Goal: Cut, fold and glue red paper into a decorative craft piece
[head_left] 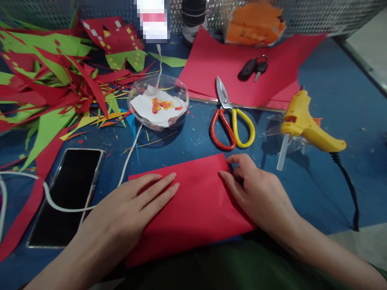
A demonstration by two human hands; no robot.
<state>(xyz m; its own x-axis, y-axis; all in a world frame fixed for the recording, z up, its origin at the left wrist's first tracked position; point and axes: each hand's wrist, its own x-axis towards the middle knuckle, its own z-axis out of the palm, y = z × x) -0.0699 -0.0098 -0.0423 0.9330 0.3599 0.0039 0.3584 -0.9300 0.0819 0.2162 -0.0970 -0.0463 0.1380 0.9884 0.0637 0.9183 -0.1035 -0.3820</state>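
Note:
A folded sheet of red paper (pixel 196 201) lies at the table's front edge, in front of my body. My left hand (pixel 130 209) rests flat on its left part, fingers stretched out over the surface. At the right end, my right hand (pixel 256 181) pinches the paper's upper right corner between thumb and curled fingers. Scissors with one red and one yellow handle (pixel 223 117) lie just beyond the paper, blades pointing away. A yellow glue gun (pixel 308 125) stands to the right of them, with a clear glue stick beneath its front.
Red and green paper scraps (pixel 60 80) pile up at the left, near a black phone (pixel 72 181) crossed by a white cable. Farther back are a clear bowl (pixel 133 102) with paper bits, red sheets (pixel 211 68), keys (pixel 254 69) and an orange package (pixel 255 24).

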